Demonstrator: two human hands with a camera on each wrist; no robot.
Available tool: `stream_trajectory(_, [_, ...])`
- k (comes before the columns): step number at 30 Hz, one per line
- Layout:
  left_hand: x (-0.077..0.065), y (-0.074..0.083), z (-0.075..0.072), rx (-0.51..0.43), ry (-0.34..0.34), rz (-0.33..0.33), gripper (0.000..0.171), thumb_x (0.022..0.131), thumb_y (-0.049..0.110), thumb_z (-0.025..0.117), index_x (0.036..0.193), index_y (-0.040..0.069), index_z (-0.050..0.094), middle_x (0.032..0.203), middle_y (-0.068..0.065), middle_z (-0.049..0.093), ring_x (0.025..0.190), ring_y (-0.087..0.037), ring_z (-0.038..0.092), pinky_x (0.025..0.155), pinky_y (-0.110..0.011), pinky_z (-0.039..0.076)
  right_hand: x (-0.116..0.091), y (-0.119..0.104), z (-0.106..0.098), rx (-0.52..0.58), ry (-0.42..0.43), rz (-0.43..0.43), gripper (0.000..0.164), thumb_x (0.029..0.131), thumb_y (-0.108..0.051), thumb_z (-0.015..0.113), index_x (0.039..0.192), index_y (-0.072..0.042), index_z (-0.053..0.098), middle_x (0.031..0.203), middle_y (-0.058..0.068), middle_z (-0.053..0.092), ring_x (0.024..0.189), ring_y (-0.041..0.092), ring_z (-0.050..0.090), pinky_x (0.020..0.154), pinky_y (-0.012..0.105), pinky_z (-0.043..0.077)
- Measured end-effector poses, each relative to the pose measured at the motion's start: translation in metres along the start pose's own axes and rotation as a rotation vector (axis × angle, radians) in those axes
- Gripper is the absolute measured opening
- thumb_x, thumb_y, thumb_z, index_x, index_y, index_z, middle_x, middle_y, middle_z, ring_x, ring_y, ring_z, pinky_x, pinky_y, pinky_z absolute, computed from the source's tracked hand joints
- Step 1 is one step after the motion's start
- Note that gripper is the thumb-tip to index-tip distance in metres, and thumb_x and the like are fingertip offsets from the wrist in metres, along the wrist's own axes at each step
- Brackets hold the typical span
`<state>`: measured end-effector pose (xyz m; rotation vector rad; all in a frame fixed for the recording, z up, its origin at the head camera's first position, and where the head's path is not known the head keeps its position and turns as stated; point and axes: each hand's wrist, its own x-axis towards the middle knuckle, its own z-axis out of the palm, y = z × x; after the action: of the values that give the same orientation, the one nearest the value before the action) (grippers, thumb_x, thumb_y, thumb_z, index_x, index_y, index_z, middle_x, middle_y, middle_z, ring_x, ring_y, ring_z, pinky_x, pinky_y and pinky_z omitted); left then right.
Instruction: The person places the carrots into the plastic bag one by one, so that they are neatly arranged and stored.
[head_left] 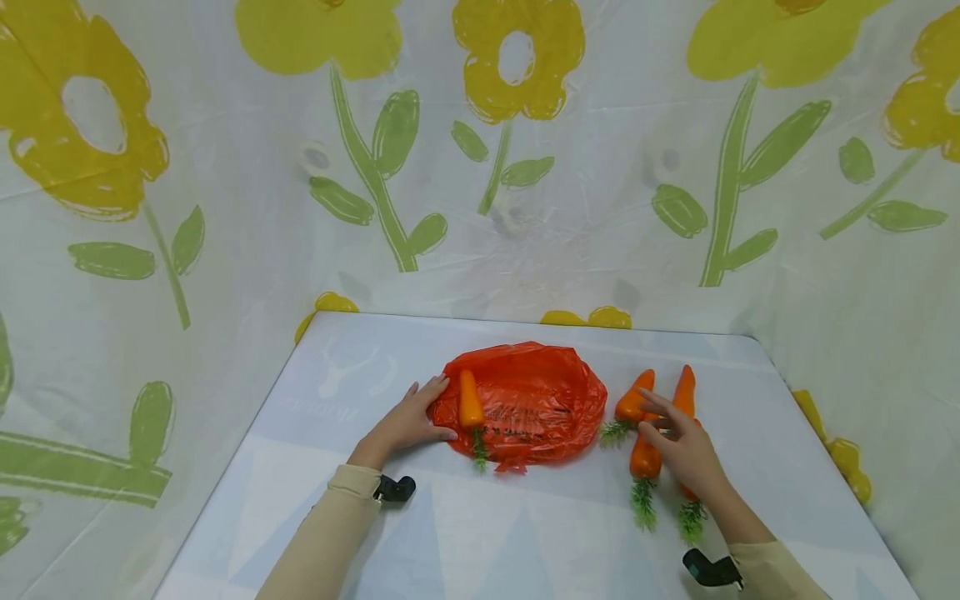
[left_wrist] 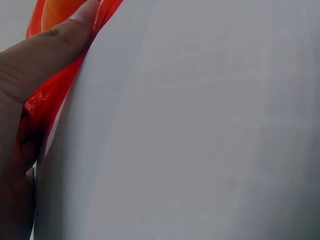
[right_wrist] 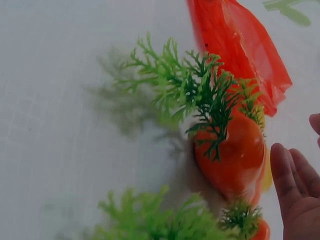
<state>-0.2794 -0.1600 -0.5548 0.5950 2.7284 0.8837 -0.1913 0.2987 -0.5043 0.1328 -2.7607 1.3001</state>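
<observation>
My left hand [head_left: 411, 417] grips the left edge of a red plastic bag [head_left: 536, 408] lying flat on the table. In the left wrist view its thumb [left_wrist: 60, 45] presses on the bag film [left_wrist: 42, 100], with fingers partly hidden underneath. A toy carrot [head_left: 469, 402] with green leaves lies on the bag's left part. My right hand [head_left: 686, 446] is over several more toy carrots [head_left: 645, 458] right of the bag, partly covering them. In the right wrist view its fingers [right_wrist: 285, 175] are extended beside a carrot [right_wrist: 232, 155], with nothing visibly held.
The white table [head_left: 487, 533] has a pale printed pattern. A white cloth [head_left: 600, 208] with yellow flowers hangs behind it and along both sides. Each wrist bears a small black device, one on the left [head_left: 395, 489] and one on the right [head_left: 711, 569].
</observation>
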Motion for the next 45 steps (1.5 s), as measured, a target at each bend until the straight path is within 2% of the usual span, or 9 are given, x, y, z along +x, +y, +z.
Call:
stream_trajectory(10, [0.0,0.001,0.0,-0.016,0.004,-0.005,0.104,0.08,0.045,0.086,0.161,0.011,0.03,0.167,-0.011,0.026,0.155,-0.031,0.016,0.126,-0.052,0.007,-0.006,0.012,-0.014,-0.013,0.049,0.007,0.056,0.103,-0.027,0.063,0.155,-0.015,0.046,0.133,0.019,0.063,0.099,-0.005,0.057,0.081,0.008,0.048])
stream_trajectory(19, [0.0,0.0,0.0,-0.019,0.003,0.003,0.105,0.08,0.046,0.086,0.161,0.01,0.03,0.167,-0.012,0.026,0.155,-0.033,0.016,0.126,-0.053,0.007,-0.014,0.017,-0.023,-0.008,0.036,0.046,0.058,0.104,-0.031,0.061,0.157,-0.016,0.042,0.137,0.019,0.06,0.102,-0.01,0.052,0.082,0.006,0.045])
stream_trajectory(25, [-0.002,0.001,0.0,-0.026,0.0,-0.027,0.105,0.079,0.046,0.086,0.161,0.012,0.03,0.167,-0.01,0.025,0.155,-0.035,0.013,0.125,-0.056,0.012,-0.02,0.026,-0.028,-0.013,0.057,0.03,0.056,0.105,-0.028,0.059,0.156,-0.014,0.043,0.135,0.019,0.062,0.1,-0.015,0.052,0.082,0.006,0.046])
stream_trajectory(33, [-0.002,0.002,-0.001,-0.037,0.0,-0.029,0.103,0.08,0.046,0.085,0.161,0.013,0.031,0.167,-0.01,0.024,0.155,-0.04,0.01,0.124,-0.058,0.013,-0.03,0.03,-0.036,-0.025,0.082,0.109,0.059,0.105,-0.033,0.059,0.157,-0.013,0.041,0.139,0.022,0.058,0.097,-0.02,0.044,0.079,0.001,0.041])
stream_trajectory(36, [-0.001,0.002,-0.001,-0.028,-0.001,-0.019,0.104,0.08,0.046,0.085,0.161,0.013,0.03,0.167,-0.011,0.024,0.155,-0.039,0.011,0.124,-0.057,0.012,-0.033,0.033,-0.038,-0.042,0.096,0.115,0.059,0.104,-0.032,0.059,0.156,-0.01,0.041,0.138,0.024,0.059,0.098,-0.016,0.049,0.078,0.0,0.042])
stream_trajectory(39, [0.0,0.002,-0.001,-0.018,-0.002,-0.015,0.104,0.08,0.046,0.085,0.161,0.012,0.03,0.167,-0.011,0.024,0.155,-0.038,0.012,0.125,-0.056,0.012,-0.035,0.035,-0.038,-0.055,0.096,0.145,0.059,0.105,-0.033,0.058,0.157,-0.011,0.04,0.139,0.025,0.057,0.108,0.008,0.059,0.077,0.0,0.04])
stream_trajectory(42, [0.0,0.003,-0.001,-0.02,0.001,-0.01,0.104,0.08,0.045,0.085,0.161,0.011,0.031,0.167,-0.012,0.025,0.155,-0.038,0.014,0.124,-0.057,0.012,-0.037,0.037,-0.038,-0.064,0.096,0.182,0.06,0.105,-0.034,0.058,0.157,-0.012,0.039,0.14,0.025,0.056,0.114,0.031,0.058,0.075,0.0,0.039])
stream_trajectory(43, [-0.001,0.003,-0.002,-0.022,0.003,-0.01,0.104,0.08,0.045,0.086,0.161,0.011,0.031,0.167,-0.013,0.025,0.155,-0.039,0.014,0.124,-0.057,0.012,-0.038,0.037,-0.038,-0.067,0.098,0.19,0.061,0.104,-0.034,0.058,0.157,-0.012,0.039,0.14,0.026,0.056,0.113,0.032,0.058,0.075,0.0,0.039])
stream_trajectory(45, [-0.002,0.004,-0.002,-0.025,0.003,-0.009,0.104,0.08,0.045,0.086,0.161,0.01,0.031,0.167,-0.013,0.026,0.155,-0.039,0.014,0.124,-0.057,0.012,-0.039,0.039,-0.039,-0.077,0.106,0.197,0.06,0.104,-0.035,0.059,0.157,-0.012,0.041,0.139,0.025,0.057,0.108,0.018,0.06,0.074,0.0,0.04])
